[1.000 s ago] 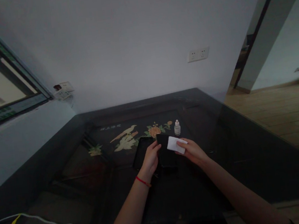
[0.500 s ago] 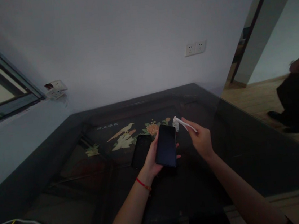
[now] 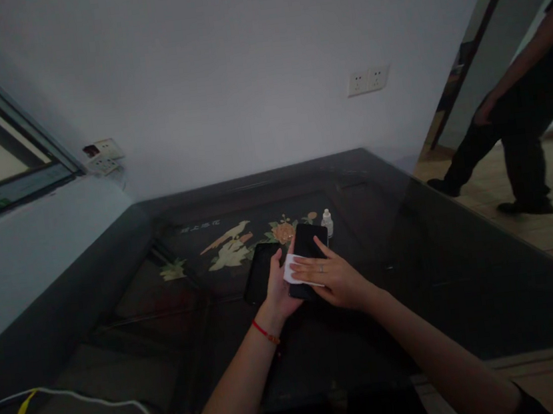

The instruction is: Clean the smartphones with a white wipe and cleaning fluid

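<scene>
My left hand (image 3: 279,289) is closed round a dark smartphone (image 3: 305,238), screen up, above the table. Across the phone's middle my right hand (image 3: 335,277) presses a folded white wipe (image 3: 290,271) flat against the glass, its fingers over most of it. A ring is on one of those fingers. Beyond the phone, a small white bottle (image 3: 327,223) stands upright on the table. To the left of the phone lies a flat black object (image 3: 261,276), perhaps a phone case or another phone, partly behind my left hand.
The dark glossy table (image 3: 447,287) bears a bird-and-flower picture (image 3: 231,249). A white cable (image 3: 93,401) with a yellow tag runs along the lower left. Sockets (image 3: 368,80) are on the wall. At right, a person (image 3: 522,116) in dark clothes is on the floor beyond the table.
My right hand has moved left with the white wipe, from beside the bottle onto the phone screen. The person at right has changed position and stance.
</scene>
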`<action>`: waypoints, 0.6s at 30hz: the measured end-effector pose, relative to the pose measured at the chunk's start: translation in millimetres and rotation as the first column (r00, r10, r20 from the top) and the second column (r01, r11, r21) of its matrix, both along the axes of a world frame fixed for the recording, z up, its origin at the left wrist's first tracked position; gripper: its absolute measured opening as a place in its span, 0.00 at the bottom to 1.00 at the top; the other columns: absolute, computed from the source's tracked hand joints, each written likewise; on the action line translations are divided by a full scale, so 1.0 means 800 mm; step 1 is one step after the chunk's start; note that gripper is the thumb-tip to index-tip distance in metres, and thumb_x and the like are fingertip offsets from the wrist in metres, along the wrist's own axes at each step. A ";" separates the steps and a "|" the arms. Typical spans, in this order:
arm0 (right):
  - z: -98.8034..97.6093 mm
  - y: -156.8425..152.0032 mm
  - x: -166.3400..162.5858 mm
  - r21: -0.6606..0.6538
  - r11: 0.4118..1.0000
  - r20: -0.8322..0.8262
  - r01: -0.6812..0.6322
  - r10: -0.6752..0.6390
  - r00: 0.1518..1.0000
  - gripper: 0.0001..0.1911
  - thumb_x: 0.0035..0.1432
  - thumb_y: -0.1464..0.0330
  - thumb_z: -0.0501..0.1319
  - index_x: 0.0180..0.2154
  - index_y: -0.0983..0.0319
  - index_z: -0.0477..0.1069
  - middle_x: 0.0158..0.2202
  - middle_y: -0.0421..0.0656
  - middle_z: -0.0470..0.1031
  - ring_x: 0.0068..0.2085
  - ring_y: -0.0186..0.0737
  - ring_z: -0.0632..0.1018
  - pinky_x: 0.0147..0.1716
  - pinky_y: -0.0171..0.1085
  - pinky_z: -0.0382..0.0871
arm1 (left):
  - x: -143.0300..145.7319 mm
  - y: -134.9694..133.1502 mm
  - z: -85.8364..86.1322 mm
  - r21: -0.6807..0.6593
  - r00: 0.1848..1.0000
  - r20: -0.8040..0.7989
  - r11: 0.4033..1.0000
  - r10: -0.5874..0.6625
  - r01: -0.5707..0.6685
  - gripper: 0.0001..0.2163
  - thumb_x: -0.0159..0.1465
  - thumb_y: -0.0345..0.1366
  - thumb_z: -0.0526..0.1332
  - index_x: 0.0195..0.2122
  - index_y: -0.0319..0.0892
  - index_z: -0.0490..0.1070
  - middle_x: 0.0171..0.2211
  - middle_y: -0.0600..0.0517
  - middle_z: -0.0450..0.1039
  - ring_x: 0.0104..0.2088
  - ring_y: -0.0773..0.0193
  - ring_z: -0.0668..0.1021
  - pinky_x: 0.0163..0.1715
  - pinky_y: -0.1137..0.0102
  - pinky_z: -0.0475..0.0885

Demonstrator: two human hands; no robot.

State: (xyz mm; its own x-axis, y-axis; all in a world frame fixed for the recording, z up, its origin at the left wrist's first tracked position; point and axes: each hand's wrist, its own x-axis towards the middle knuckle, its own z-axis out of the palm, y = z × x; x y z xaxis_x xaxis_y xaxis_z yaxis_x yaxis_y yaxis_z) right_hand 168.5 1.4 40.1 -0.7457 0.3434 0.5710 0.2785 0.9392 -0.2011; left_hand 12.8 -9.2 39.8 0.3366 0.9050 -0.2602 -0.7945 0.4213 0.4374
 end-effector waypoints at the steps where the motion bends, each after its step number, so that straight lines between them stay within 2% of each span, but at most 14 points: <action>1: 0.001 -0.002 -0.001 -0.015 0.999 -0.013 -0.046 0.045 0.999 0.26 0.59 0.77 0.52 0.57 0.55 0.64 0.54 0.42 0.73 0.58 0.40 0.70 0.64 0.60 0.35 | -0.002 0.000 0.001 0.012 1.000 0.004 1.000 0.023 -0.023 0.25 0.67 0.45 0.45 0.64 0.43 0.55 0.44 0.45 0.76 0.41 0.57 0.79 0.49 0.62 0.67; 3: 0.002 -0.001 0.000 -0.044 0.998 -0.111 -0.049 0.043 0.993 0.26 0.60 0.77 0.51 0.57 0.54 0.64 0.53 0.42 0.74 0.57 0.39 0.71 0.65 0.58 0.39 | -0.004 0.000 0.003 0.031 0.999 0.004 0.999 0.034 -0.034 0.25 0.67 0.45 0.45 0.65 0.45 0.53 0.47 0.44 0.75 0.43 0.57 0.78 0.50 0.61 0.66; 4: 0.003 0.002 0.003 -0.059 0.998 -0.194 0.008 -0.020 0.981 0.26 0.60 0.77 0.51 0.58 0.54 0.63 0.54 0.42 0.73 0.56 0.39 0.72 0.65 0.57 0.43 | -0.004 -0.001 0.003 0.039 1.000 0.007 0.999 0.016 -0.016 0.26 0.67 0.45 0.46 0.65 0.47 0.52 0.48 0.45 0.74 0.45 0.56 0.77 0.51 0.59 0.66; 5: 0.004 0.007 0.007 -0.077 0.992 -0.289 0.100 -0.118 0.950 0.26 0.61 0.77 0.50 0.59 0.54 0.62 0.54 0.42 0.72 0.56 0.39 0.72 0.64 0.56 0.47 | -0.004 -0.002 0.004 0.050 1.000 0.015 0.999 -0.021 0.020 0.25 0.67 0.46 0.46 0.65 0.49 0.52 0.50 0.45 0.73 0.46 0.54 0.77 0.52 0.56 0.65; 7: 0.003 0.019 0.016 -0.122 0.943 -0.435 0.311 -0.332 0.837 0.25 0.63 0.76 0.49 0.59 0.54 0.61 0.56 0.43 0.70 0.58 0.41 0.70 0.63 0.55 0.52 | -0.002 -0.005 0.005 0.086 0.992 0.029 0.989 -0.120 0.117 0.25 0.66 0.48 0.46 0.65 0.55 0.51 0.54 0.47 0.70 0.49 0.51 0.75 0.53 0.50 0.62; 8: 0.002 0.026 0.020 -0.132 0.912 -0.456 0.387 -0.403 0.793 0.25 0.63 0.76 0.49 0.59 0.54 0.62 0.57 0.44 0.69 0.59 0.42 0.69 0.62 0.56 0.53 | -0.001 -0.007 0.006 0.104 0.985 0.033 0.981 -0.171 0.167 0.25 0.66 0.48 0.46 0.65 0.57 0.50 0.55 0.47 0.69 0.50 0.50 0.75 0.52 0.46 0.61; 10: -0.002 0.035 0.025 -0.113 0.891 -0.389 0.441 -0.448 0.805 0.24 0.63 0.75 0.48 0.58 0.55 0.63 0.58 0.45 0.68 0.60 0.44 0.67 0.62 0.58 0.52 | 0.000 -0.009 0.006 0.127 0.971 0.030 0.964 -0.238 0.232 0.24 0.66 0.49 0.46 0.64 0.59 0.51 0.57 0.48 0.67 0.50 0.47 0.74 0.52 0.41 0.60; 13: -0.007 0.037 0.022 -0.071 0.931 -0.200 0.358 -0.365 0.909 0.23 0.63 0.76 0.49 0.57 0.57 0.65 0.58 0.46 0.68 0.61 0.44 0.65 0.63 0.59 0.46 | 0.000 -0.008 0.004 0.111 0.976 0.010 0.971 -0.217 0.214 0.25 0.66 0.49 0.47 0.64 0.56 0.53 0.55 0.46 0.69 0.50 0.47 0.74 0.51 0.42 0.61; 18: -0.004 0.011 0.002 -0.092 0.992 -0.021 0.085 -0.088 0.996 0.22 0.62 0.76 0.51 0.55 0.56 0.66 0.56 0.44 0.70 0.59 0.41 0.68 0.64 0.60 0.35 | -0.009 0.005 -0.006 0.037 0.999 -0.039 0.999 -0.003 0.005 0.26 0.65 0.46 0.47 0.64 0.43 0.56 0.48 0.44 0.74 0.47 0.53 0.77 0.53 0.57 0.65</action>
State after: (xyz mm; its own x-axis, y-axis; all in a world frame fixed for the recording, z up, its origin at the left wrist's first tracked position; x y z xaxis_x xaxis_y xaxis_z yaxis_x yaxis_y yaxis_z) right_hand 170.1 10.1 37.2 -0.6969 0.4573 0.5525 0.3517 0.8893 -0.2924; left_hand 5.6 -5.2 35.4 0.3305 0.9129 -0.2393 -0.7749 0.4073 0.4834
